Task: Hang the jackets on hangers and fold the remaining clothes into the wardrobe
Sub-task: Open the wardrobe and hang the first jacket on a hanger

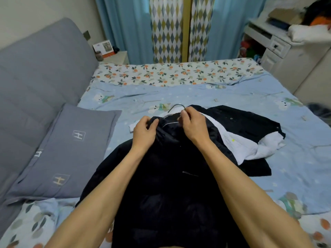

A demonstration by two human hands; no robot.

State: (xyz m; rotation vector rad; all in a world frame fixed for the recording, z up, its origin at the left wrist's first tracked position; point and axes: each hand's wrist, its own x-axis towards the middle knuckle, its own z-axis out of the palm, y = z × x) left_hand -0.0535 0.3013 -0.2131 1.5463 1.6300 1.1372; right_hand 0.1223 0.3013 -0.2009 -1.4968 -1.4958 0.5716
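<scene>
We see a dark navy puffer jacket (172, 185) spread across the light blue printed bedsheet (268, 176), its collar pointing away from us toward the far side of the bed. Our left hand (144, 132) grips the left side of the collar, fingers curled into the fabric. Our right hand (194, 127) pinches the neck of a thin silver metal hanger (176, 106), whose hook curves out just beyond the collar while the rest sits tucked inside the jacket. Just to the right, partly under the jacket, lie a crumpled white garment (250, 145) and a black garment (250, 120). A grey rectangular pillow (66, 154) rests on the left against the grey padded headboard (35, 77).
</scene>
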